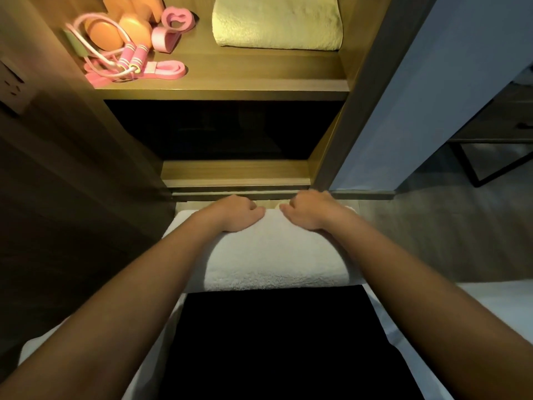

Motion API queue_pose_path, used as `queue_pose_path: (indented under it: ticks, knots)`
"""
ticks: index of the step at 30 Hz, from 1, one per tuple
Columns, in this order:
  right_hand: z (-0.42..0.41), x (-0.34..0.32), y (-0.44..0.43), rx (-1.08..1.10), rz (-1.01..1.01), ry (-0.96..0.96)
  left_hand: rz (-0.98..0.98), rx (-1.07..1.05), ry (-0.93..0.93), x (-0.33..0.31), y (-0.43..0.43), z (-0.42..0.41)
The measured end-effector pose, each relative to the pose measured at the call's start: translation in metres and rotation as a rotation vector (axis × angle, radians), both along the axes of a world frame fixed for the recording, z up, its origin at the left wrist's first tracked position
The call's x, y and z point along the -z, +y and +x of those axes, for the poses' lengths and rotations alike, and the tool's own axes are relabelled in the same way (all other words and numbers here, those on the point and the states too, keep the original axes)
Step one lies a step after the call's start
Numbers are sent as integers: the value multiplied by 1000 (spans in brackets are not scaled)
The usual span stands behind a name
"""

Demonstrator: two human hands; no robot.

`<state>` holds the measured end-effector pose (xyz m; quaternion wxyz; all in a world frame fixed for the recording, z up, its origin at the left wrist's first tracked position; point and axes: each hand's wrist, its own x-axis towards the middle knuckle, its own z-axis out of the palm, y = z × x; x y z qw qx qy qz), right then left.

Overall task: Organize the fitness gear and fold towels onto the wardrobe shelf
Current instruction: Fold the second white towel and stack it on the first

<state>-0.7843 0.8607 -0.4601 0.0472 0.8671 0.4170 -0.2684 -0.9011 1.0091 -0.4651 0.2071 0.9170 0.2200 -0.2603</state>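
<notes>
A white towel (274,255), folded over, lies across my lap in front of the wardrobe. My left hand (236,213) and my right hand (310,212) both grip its far edge, fingers curled over the fold and hidden behind it. On the lit wardrobe shelf (225,88) above, another folded towel (277,24) sits at the right. At the shelf's left lie a pink skipping rope (129,62), orange dumbbells (121,30), a pink band (164,70) and a pink figure-eight stretcher (170,27).
Below the lit shelf is a dark compartment (225,131) with a wooden sill (236,171). The open wardrobe door (432,96) stands at the right. A wall socket (13,85) is on the left panel. Grey floor (432,226) and a dark-framed table (490,157) lie to the right.
</notes>
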Motion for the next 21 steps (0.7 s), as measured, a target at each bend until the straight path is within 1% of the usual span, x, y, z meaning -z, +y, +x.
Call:
queue_pose_path:
  ticks: [2, 5, 8, 10, 13, 15, 18, 19, 21]
  knots:
    - [0, 15, 4, 18, -6, 84, -52, 12, 41, 10, -1, 13]
    - [11, 22, 7, 30, -9, 149, -124, 6, 117, 17, 1, 26]
    - [18, 25, 9, 38, -4, 180, -122, 2, 135, 23, 3, 32]
    - [19, 29, 9, 19, 23, 190, -129, 10, 95, 27, 2, 33]
    - [29, 27, 13, 69, 121, 184, -148, -59, -31, 30, 8, 38]
    - [33, 25, 19, 80, 126, 132, -102, -91, -80, 29, 9, 42]
    - [24, 24, 22, 55, 28, 37, 76, -14, -60, 21, 2, 44]
    - [20, 21, 21, 61, 28, 0, 121, -2, -86, 15, -1, 40]
    - [14, 12, 14, 84, 137, -52, 160, 9, -242, 4, -5, 22]
